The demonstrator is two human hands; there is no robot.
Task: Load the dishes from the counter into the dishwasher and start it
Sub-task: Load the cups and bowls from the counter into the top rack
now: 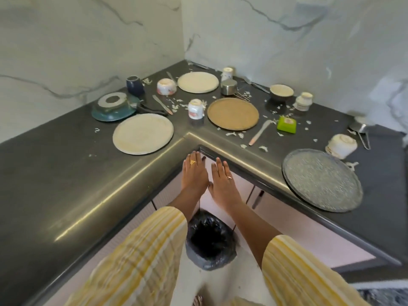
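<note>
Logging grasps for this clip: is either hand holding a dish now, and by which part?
Nothing is held. The left hand and right hand are empty, fingers straight, by the inner corner of the dark grey counter.

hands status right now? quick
Left hand: open, fingers straight, holding nothing.
Right hand: open, fingers straight, holding nothing.

Soft, even daylight filled the corner, bright on the marble wall (pixel 88 40), dimmer low down by the floor. A long streak of glare ran along the rounded front edge of the dark worktop (pixel 44 173), and shadows on its surface were faint. The wide lens bowed the worktop's edges outward. The striped sleeves (pixel 136 261) at the bottom were smeared with blur, the bin bag (pixel 209 239) sank into near-black, and the far right of the wall looked soft and washed out.
</note>
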